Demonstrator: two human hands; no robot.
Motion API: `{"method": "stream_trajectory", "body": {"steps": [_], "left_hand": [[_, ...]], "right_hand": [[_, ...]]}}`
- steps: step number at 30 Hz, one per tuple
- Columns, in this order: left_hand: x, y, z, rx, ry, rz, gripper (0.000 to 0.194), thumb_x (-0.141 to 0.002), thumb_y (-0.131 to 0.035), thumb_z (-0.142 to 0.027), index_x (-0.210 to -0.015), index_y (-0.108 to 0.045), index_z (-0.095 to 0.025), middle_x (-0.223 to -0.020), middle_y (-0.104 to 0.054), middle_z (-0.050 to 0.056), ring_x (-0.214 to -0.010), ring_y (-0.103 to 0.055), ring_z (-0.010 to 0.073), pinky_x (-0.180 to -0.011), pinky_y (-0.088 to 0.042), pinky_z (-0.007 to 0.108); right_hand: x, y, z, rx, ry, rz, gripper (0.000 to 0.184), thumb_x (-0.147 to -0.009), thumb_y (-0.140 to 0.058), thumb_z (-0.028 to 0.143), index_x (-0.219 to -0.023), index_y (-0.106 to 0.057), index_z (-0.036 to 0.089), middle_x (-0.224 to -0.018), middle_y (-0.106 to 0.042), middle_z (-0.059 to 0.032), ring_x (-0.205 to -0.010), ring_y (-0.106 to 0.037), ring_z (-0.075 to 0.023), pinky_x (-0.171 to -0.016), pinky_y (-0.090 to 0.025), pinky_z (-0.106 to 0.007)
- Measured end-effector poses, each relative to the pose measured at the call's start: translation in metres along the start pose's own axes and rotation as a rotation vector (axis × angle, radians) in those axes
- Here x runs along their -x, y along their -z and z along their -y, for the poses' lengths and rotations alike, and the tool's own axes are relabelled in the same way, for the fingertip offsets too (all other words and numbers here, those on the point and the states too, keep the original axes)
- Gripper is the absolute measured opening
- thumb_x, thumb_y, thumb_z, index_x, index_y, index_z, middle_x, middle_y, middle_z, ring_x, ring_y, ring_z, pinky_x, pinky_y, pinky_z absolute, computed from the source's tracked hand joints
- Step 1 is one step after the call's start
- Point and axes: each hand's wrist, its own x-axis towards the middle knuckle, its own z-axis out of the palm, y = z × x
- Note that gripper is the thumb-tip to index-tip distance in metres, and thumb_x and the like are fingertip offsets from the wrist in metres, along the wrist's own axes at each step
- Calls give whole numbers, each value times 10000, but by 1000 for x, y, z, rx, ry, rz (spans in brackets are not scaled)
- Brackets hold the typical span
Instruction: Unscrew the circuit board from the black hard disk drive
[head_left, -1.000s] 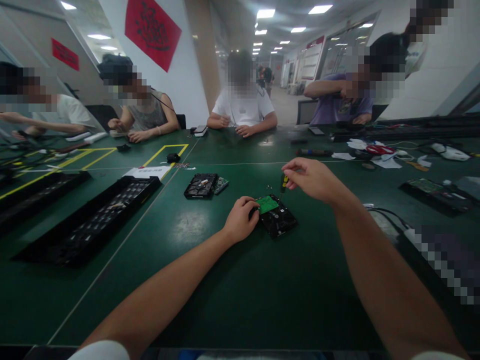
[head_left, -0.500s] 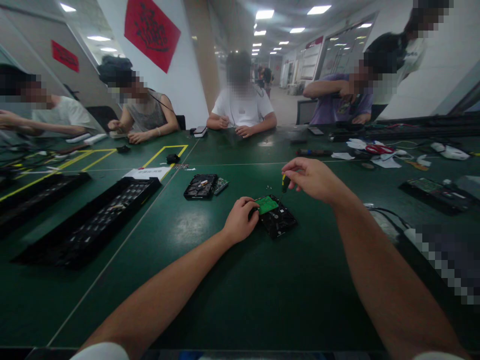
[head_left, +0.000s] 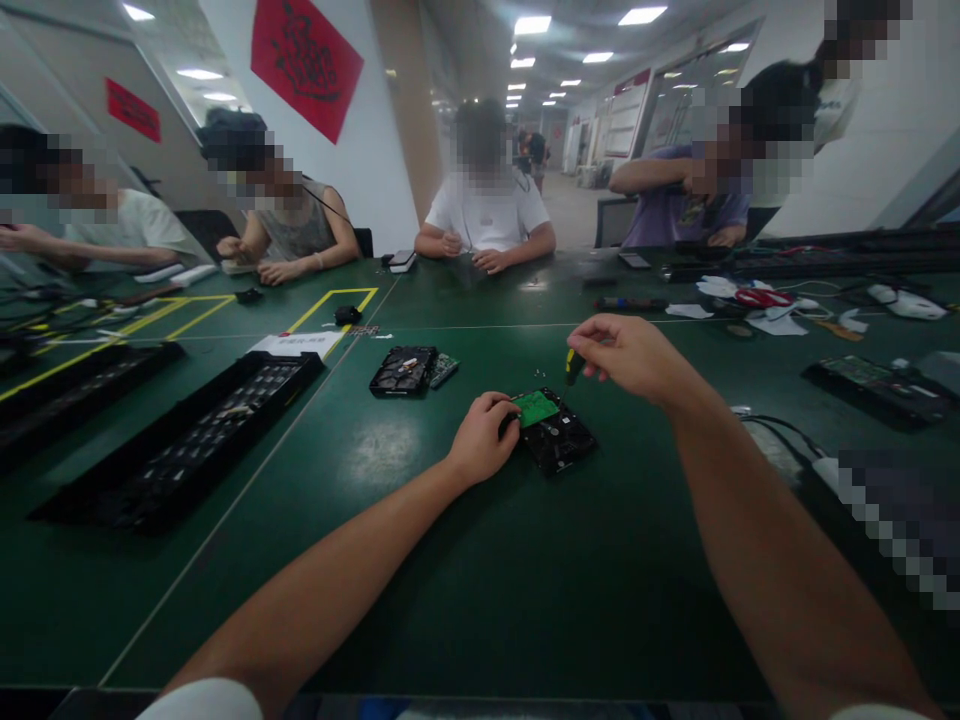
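A black hard drive [head_left: 564, 442] lies on the green table with its green circuit board [head_left: 537, 407] facing up. My left hand [head_left: 486, 436] is closed on the drive's left edge, fingers curled over the side. Above the drive's far right corner, my right hand [head_left: 624, 352] grips a small yellow and black screwdriver [head_left: 571, 368] by its handle. The screwdriver points down at the board's right edge; whether its tip touches a screw is too small to tell. Several tiny screws [head_left: 540, 374] lie just beyond the drive.
Left of centre sit another hard drive [head_left: 403, 371] and a loose circuit board [head_left: 444, 370]. A long black tray [head_left: 202, 440] runs along the left. At right lie another drive [head_left: 874, 390], cables [head_left: 780, 432] and paper scraps [head_left: 776, 322]. Several people sit across the table [head_left: 420, 600].
The view has shifted very slightly. Both hands keep their places, the left on the hard drive and the right with the screwdriver over it.
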Motion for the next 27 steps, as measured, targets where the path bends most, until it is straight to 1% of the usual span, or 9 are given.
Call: {"method": "stream_trajectory", "body": {"steps": [2, 6, 9, 11, 15, 18, 20, 23, 27], "left_hand": [[0, 0, -1, 3, 0, -2, 242, -949, -620, -173, -1168, -705, -233, -1219, -632, 113, -1199, -633, 275, -1078, -550, 489], [0, 0, -1, 5, 4, -6, 229, -953, -617, -176, -1160, -705, -221, -1224, -629, 116, -1200, -629, 273, -1088, -543, 486], [1, -1, 0, 3, 3, -4, 218, -954, -619, -181, -1152, -703, -219, -1223, -629, 114, -1202, -627, 271, -1089, -541, 484], [1, -1, 0, 1, 3, -3, 218, -954, -620, -182, -1152, -702, -219, -1220, -631, 115, -1200, -628, 272, -1087, -543, 485], [1, -1, 0, 2, -1, -8, 227, -947, -619, -173, -1154, -704, -216, -1219, -629, 120, -1196, -632, 273, -1086, -545, 483], [0, -1, -1, 10, 1, -11, 220, -950, -620, -177, -1148, -707, -217, -1218, -629, 120, -1198, -632, 273, -1088, -545, 480], [0, -1, -1, 9, 1, -10, 219, -951, -622, -182, -1149, -708, -218, -1220, -629, 121, -1204, -629, 276, -1090, -543, 485], [0, -1, 0, 3, 5, -10, 224, -955, -620, -187, -1159, -707, -219, -1228, -626, 121, -1211, -624, 280, -1088, -543, 494], [1, -2, 1, 2, 2, -5, 222, -955, -617, -185, -1157, -704, -213, -1236, -623, 123, -1209, -623, 279, -1084, -544, 492]], "right_hand": [[1, 0, 1, -34, -16, 3, 180, -938, -746, 352, -971, -711, 179, -824, -771, -80, -597, -691, -172, -524, -541, -273], [-1, -1, -2, -24, 6, 10, 150, -959, -716, 324, -941, -723, 175, -759, -757, -63, -621, -703, -175, -607, -573, -282], [-3, -1, -7, 30, 64, 1, 140, -971, -677, 293, -989, -766, 187, -814, -773, -53, -660, -712, -171, -622, -562, -270], [-4, 0, -9, 65, 79, 3, 167, -979, -643, 261, -1034, -786, 196, -804, -770, -46, -668, -713, -171, -607, -547, -261], [-3, 0, -7, 59, 21, 28, 202, -987, -604, 215, -1088, -777, 190, -698, -741, -37, -613, -703, -175, -577, -543, -265], [-2, -3, -3, -25, -36, 13, 134, -982, -638, 242, -1043, -734, 171, -740, -754, -57, -620, -717, -181, -586, -575, -277], [-1, -5, -1, -48, -42, -2, 118, -979, -667, 280, -998, -706, 171, -772, -755, -65, -617, -716, -175, -582, -581, -275], [0, -6, 0, -32, -6, 9, 129, -973, -689, 307, -962, -695, 178, -770, -742, -52, -612, -701, -164, -577, -569, -265], [2, -2, 1, 12, 58, 26, 119, -972, -672, 284, -978, -732, 181, -783, -739, -38, -637, -694, -157, -599, -547, -259]]}}
